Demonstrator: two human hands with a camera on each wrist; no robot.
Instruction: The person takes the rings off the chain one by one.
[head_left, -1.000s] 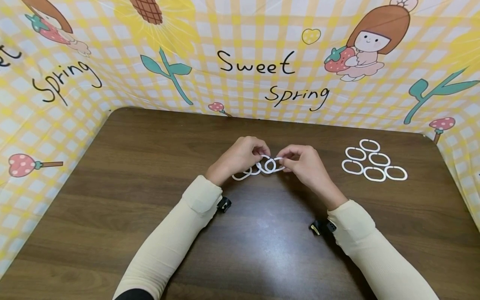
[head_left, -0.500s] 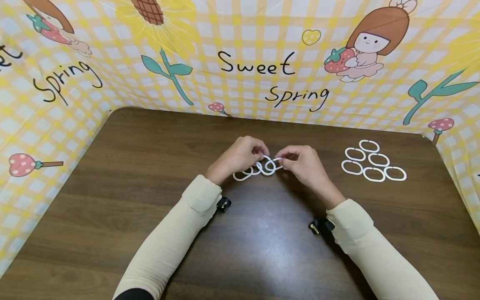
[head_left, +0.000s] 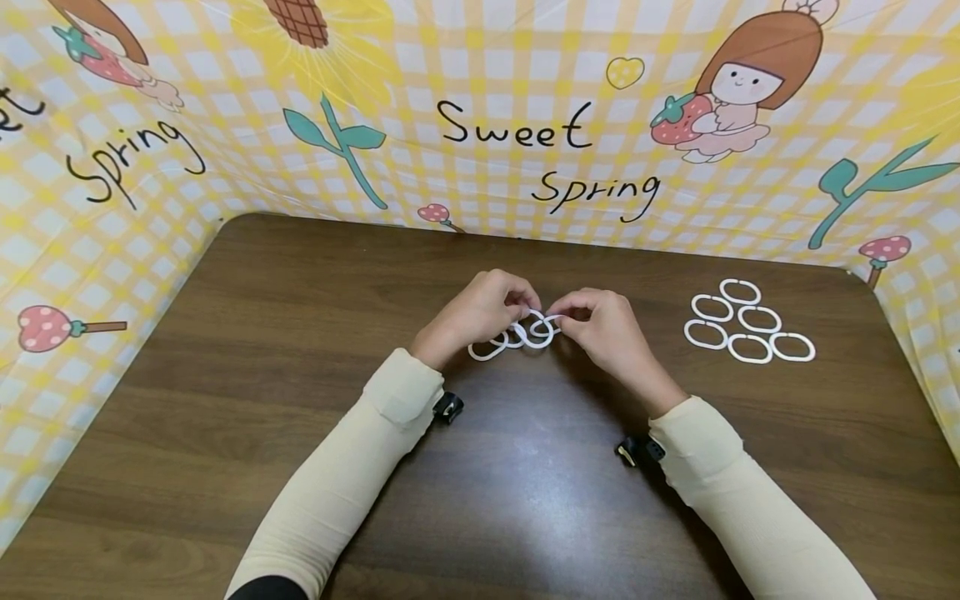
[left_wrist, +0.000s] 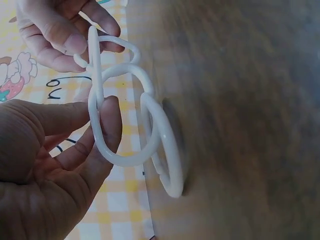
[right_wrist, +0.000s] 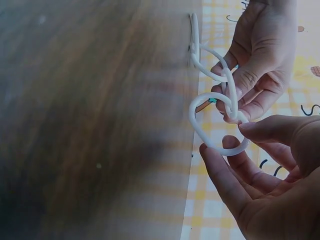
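Note:
Several white plastic links form a short chain [head_left: 534, 347] between the two hands, low over the table. The left hand [head_left: 483, 308] pinches one link between thumb and fingers; in the left wrist view that link [left_wrist: 93, 47] stands on edge. From it the chain runs back under the left hand, and its last link [left_wrist: 174, 170] leans down at the tabletop. The right hand [head_left: 603, 325] holds the end link [right_wrist: 195, 122] between thumb and fingertips. In the right wrist view this end link loops through the one at the left fingertips; fingers partly cover the crossing.
Several loose white links [head_left: 749, 361] lie in a triangular group on the right side of the brown wooden table [head_left: 225, 375]. A yellow checked cloth [head_left: 495, 50] with printed drawings rises along the back and sides. Each sleeve cuff bears a small black camera [head_left: 448, 408].
The right hand has moved slightly left toward the left hand, and the end link has tilted, overlapping its neighbour more. The left hand keeps its pinch with little movement. The loose links stay put.

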